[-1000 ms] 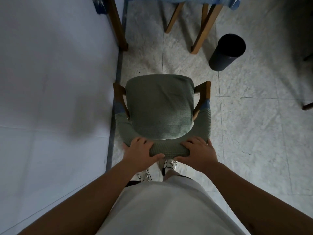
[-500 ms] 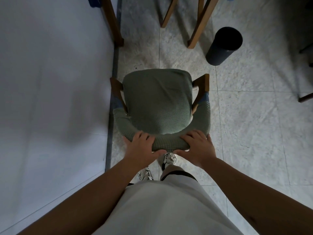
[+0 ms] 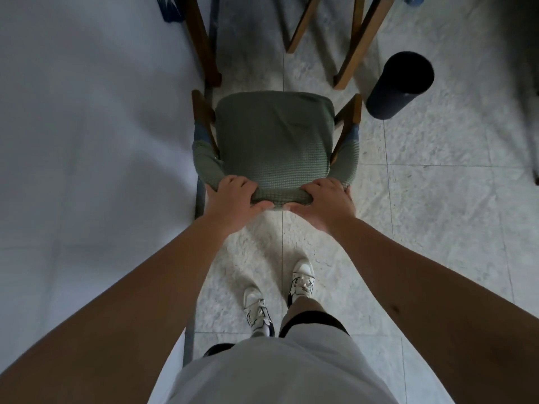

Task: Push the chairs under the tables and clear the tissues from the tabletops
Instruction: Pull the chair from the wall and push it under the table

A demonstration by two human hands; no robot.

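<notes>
Chair [image 3: 274, 141] backrest top gripped by left hand [image 3: 233, 199] and right hand [image 3: 323, 202], one each side, for straight steady shove. Table [image 3: 87, 141] left of chair; bin [image 3: 398, 84] beyond right arm. Target table probably ahead, barely seen.

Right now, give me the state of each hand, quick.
Left hand: gripping the chair backrest.
Right hand: gripping the same backrest.
</notes>
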